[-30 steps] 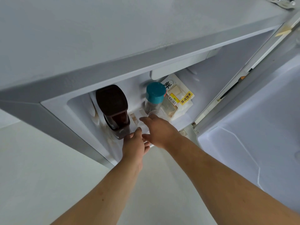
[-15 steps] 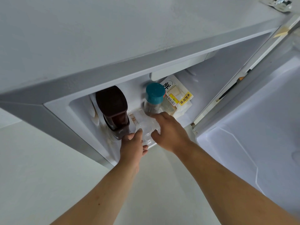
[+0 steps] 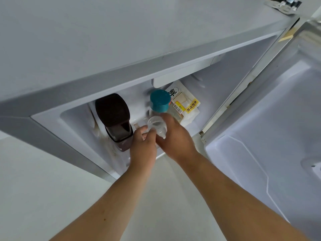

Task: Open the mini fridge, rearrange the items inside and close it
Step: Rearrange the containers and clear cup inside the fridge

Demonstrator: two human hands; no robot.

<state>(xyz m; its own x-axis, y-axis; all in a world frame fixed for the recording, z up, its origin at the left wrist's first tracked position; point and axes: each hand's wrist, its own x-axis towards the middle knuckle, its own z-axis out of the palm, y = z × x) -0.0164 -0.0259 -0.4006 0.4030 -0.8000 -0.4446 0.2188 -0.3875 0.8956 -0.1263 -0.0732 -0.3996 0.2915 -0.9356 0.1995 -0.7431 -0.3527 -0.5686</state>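
White mini fridge interior (image 3: 225, 87), door open: left hand (image 3: 144, 150) and right hand (image 3: 175, 138) both grasp a small clear plastic cup (image 3: 157, 126) near the front edge. Risk — tilting spills it, or it knocks the teal-capped jar (image 3: 159, 101) or dark brown-lidded bottle (image 3: 114, 119) beside it.

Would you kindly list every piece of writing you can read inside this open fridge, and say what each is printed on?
"鲜": large black character on the white bread package.
"牛奶吐司": black characters on that package's yellow strip.
Yellow barcode sticker on the package: digits too small to read.
Small print beside "鲜": blurred.
Teal-capped bottle, dark-lidded container: no visible text.
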